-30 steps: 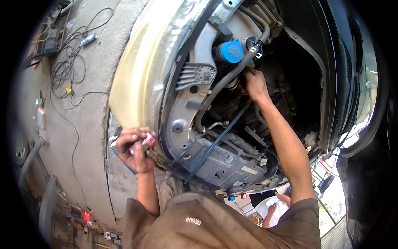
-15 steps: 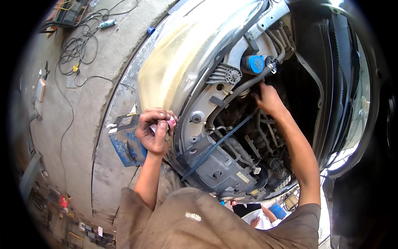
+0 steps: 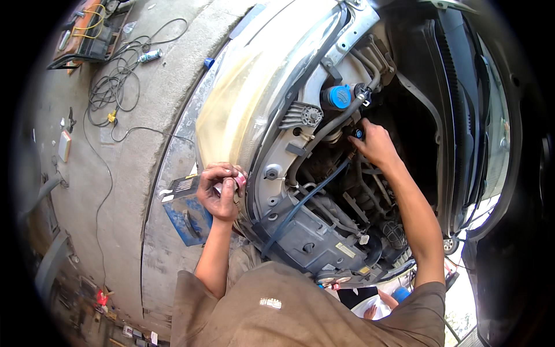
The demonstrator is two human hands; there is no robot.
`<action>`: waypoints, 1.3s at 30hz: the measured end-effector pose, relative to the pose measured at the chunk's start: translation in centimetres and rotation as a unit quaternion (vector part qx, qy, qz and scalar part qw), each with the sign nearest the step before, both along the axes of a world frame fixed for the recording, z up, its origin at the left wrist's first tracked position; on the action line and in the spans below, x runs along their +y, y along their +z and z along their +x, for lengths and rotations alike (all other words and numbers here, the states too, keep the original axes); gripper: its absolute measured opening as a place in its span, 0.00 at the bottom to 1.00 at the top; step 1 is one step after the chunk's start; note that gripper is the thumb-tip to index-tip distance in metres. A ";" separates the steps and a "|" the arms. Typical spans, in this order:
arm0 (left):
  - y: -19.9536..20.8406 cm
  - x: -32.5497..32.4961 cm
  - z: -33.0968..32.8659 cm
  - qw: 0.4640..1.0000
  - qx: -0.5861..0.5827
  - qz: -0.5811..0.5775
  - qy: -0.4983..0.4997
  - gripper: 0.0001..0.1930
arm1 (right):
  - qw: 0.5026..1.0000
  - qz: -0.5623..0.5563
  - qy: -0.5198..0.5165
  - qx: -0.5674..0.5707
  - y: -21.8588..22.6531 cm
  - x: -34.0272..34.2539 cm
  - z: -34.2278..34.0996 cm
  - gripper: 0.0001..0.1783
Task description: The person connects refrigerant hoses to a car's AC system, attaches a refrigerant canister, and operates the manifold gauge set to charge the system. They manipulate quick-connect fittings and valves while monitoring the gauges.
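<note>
My right hand (image 3: 376,144) is down in the engine bay, its fingers closed round a dark hose coupler (image 3: 358,134) with a blue round end. A blue hose (image 3: 306,199) runs from just below those fingers across the front panel toward my body. Beside the coupler, a thick black hose (image 3: 341,120) passes a reservoir with a blue cap (image 3: 338,97). My left hand (image 3: 219,191) is closed by the yellowed headlight (image 3: 231,115), with a small pink-red round piece (image 3: 239,180) between the fingers; the palm hides most of it.
Below the headlight stands a blue metal box (image 3: 188,217) with a handle. A pressure gauge set (image 3: 332,280) sits at the engine bay's near edge. Black cable (image 3: 115,87) lies coiled on the concrete, near an orange machine (image 3: 84,29). Another person's hand (image 3: 370,312) shows at lower right.
The view has shifted slightly. My right hand has turned, and the coupler's blue end now shows at the fingertips. The left hand keeps its hold beside the headlight.
</note>
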State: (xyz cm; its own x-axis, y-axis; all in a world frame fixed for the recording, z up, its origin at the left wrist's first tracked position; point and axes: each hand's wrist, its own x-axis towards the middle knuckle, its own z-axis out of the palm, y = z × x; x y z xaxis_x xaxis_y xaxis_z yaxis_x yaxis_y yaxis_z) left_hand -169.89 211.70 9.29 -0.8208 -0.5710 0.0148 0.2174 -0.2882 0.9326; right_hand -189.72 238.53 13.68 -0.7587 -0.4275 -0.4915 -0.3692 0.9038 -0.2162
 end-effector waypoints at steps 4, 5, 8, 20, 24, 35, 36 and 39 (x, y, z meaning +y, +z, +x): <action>-0.3 0.0 0.3 1.000 -0.005 -0.008 -0.001 0.04 | 0.987 0.014 0.130 0.089 1.1 1.2 0.5 0.16; -0.3 0.0 0.1 1.000 -0.001 -0.007 0.001 0.04 | 0.982 0.021 0.154 0.106 1.1 1.2 0.6 0.16; 0.0 -0.1 -0.3 1.000 0.000 -0.009 -0.001 0.04 | 0.964 0.077 0.219 0.131 0.2 1.1 -0.1 0.18; -0.6 -0.1 -0.1 0.999 -0.016 -0.029 0.008 0.03 | 0.898 0.019 -0.430 -0.088 -2.5 -1.2 0.8 0.31; -0.7 -0.1 -0.2 0.999 -0.018 -0.031 0.018 0.03 | 0.972 0.066 -0.225 0.019 1.1 -1.4 1.2 0.27; -0.3 0.1 -0.2 1.000 -0.013 0.001 0.006 0.03 | 0.985 0.129 -0.086 0.076 0.6 -1.4 1.5 0.22; 0.1 0.4 -0.4 1.000 0.010 0.012 0.002 0.04 | 0.971 0.080 -0.215 0.060 -0.9 -0.9 1.7 0.26; -0.3 0.4 -0.1 1.000 -0.011 0.003 0.010 0.03 | 0.935 0.059 -0.310 -0.163 0.2 -0.5 -0.2 0.31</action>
